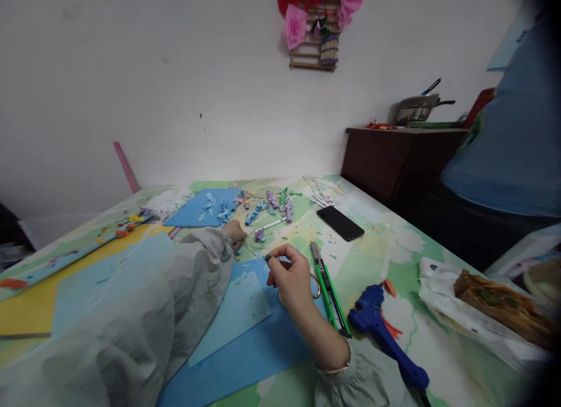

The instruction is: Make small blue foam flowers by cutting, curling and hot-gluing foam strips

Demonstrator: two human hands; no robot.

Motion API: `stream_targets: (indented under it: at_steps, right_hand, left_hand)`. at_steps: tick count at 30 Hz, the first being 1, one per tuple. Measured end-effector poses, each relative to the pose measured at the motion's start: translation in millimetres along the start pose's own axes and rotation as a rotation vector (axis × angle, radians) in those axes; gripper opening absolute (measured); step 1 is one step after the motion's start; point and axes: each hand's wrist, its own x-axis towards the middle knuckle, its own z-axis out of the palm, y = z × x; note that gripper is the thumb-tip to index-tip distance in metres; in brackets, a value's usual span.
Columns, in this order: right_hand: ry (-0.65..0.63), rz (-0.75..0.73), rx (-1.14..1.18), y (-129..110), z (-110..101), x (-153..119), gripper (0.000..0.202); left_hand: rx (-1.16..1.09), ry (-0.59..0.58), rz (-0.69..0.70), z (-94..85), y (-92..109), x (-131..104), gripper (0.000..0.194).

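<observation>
My right hand (290, 273) is closed in a pinch over the blue sheets, with a tiny dark bit at its fingertips that is too small to name. Under that wrist, metal loops (316, 285) like scissor handles show partly. Farther out, my left hand (235, 231) is curled near a white stick (275, 224) and a small purple piece (260, 235); its fingers are mostly hidden, as is anything in them. A light blue sheet (239, 307) lies on a darker blue sheet (263, 360). Right of my right hand is a green utility knife (332, 296), blade out.
A blue glue gun (383, 331), a black phone (340, 222) and food in a white wrapper (456, 313) lie to the right. Curled foam pieces (272, 199) and a blue board (204, 208) are at the back. A person in blue (508, 132) stands at right.
</observation>
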Motion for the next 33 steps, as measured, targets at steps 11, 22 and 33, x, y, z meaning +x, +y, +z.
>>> stream_targets:
  at_steps: [11, 22, 33]
  right_hand:
    - [-0.001, -0.035, 0.068, -2.4, -5.5, 2.7, 0.003]
    - [-0.014, -0.106, 0.066, -2.2, -8.7, 0.9, 0.005]
    - [-0.545, 0.223, -0.503, -0.4, -23.1, -7.5, 0.013]
  left_hand:
    - [-0.869, 0.020, 0.080, -57.0, 3.8, -101.8, 0.029]
    - [-1.267, -0.307, -0.023, 48.3, -2.9, -193.5, 0.029]
    - [-1.146, -0.294, 0.111, 55.6, -25.3, -181.0, 0.031]
